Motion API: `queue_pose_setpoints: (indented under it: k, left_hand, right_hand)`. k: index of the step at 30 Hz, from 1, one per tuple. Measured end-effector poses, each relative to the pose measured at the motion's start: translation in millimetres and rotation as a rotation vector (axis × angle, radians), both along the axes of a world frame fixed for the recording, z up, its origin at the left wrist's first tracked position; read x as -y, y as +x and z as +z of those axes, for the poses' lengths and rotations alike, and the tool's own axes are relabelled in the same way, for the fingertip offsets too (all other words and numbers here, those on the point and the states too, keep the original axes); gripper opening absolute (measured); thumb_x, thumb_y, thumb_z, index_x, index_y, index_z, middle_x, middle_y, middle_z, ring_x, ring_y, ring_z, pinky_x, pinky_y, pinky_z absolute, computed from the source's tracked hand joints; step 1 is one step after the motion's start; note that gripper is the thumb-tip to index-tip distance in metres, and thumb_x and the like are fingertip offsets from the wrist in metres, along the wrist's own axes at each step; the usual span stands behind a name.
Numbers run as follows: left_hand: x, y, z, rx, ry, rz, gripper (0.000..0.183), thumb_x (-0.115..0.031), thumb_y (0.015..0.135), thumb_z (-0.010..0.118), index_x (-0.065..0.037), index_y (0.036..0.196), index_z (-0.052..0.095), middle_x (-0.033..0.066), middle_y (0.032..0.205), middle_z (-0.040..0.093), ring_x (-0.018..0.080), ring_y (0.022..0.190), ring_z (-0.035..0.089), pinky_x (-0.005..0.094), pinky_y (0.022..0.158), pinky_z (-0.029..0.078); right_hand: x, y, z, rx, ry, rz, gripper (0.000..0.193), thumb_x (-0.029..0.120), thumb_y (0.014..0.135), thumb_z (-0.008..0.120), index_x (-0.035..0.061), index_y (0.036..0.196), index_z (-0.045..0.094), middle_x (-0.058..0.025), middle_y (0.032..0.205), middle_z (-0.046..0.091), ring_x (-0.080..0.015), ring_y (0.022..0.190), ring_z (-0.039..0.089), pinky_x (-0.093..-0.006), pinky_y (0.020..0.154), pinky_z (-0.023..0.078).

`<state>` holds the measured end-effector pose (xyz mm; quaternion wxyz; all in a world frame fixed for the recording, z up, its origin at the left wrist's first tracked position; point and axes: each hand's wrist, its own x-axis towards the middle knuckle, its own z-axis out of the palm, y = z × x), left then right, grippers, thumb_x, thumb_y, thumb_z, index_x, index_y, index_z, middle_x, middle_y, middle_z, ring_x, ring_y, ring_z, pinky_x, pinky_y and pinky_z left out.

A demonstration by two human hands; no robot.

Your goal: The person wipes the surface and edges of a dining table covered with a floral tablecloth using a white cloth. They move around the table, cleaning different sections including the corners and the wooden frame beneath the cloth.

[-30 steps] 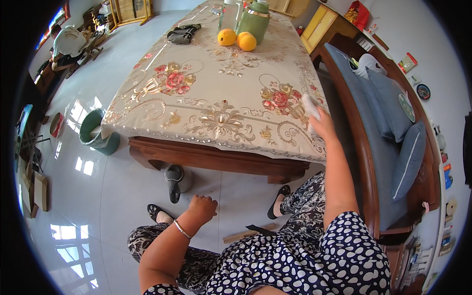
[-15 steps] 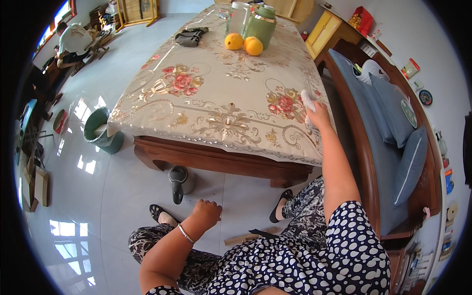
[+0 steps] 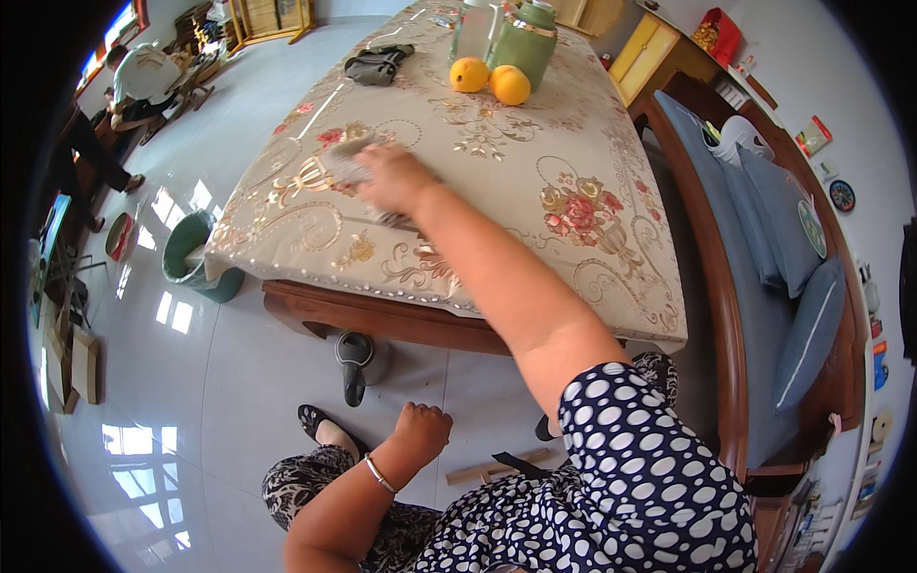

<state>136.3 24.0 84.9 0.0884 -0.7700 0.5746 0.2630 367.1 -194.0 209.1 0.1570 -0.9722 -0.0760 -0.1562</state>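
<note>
Flowered tablecloth [image 3: 511,158] lies under the right hand [image 3: 396,180], which grips a greyish rag [image 3: 345,160] (left hand [image 3: 422,433] curled inward).

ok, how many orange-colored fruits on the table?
2: left fruit in front of the clear pitcher, right fruit in front of the green jug. More could be hidden behind the jug.

At top centre, two orange fruits [image 3: 469,74] sit side by side before a green flask [image 3: 527,43] and a clear pitcher [image 3: 472,36], a dark pouch [image 3: 378,65] to their left. A green bin [image 3: 223,286] stands at left, a kettle [image 3: 355,349] lower, nearer the middle; blue cushions [image 3: 810,329] lean on a wooden bench [image 3: 728,334] at right, a person [image 3: 145,72] bends low at upper left
</note>
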Motion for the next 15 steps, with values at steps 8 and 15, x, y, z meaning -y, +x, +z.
queue_pose_setpoints:
  k: [8,15]
  left_hand:
    - [16.6,9.1,0.6,0.017,-0.024,0.002,0.029,-0.034,0.078,0.065,-0.012,0.096,0.061,0.0065,0.092,0.064,0.0232,0.09,0.061,0.0387,0.079,0.045]
    - [14.3,7.6,-4.7,0.036,-0.056,-0.034,0.031,-0.036,0.078,0.064,-0.011,0.096,0.059,0.0064,0.088,0.062,0.0244,0.086,0.062,0.0393,0.074,0.045]
  right_hand:
    - [70.2,-8.9,-15.8,0.077,0.065,-0.075,0.052,0.032,0.076,0.058,0.0048,0.119,0.055,-0.0144,0.129,0.05,-0.0291,0.12,0.046,-0.0356,0.103,0.035]
    - [213.8,-102.2,-30.2,0.119,0.086,-0.496,0.051,0.031,0.079,0.055,0.0007,0.119,0.055,-0.0164,0.128,0.051,-0.0302,0.119,0.047,-0.0374,0.102,0.036]
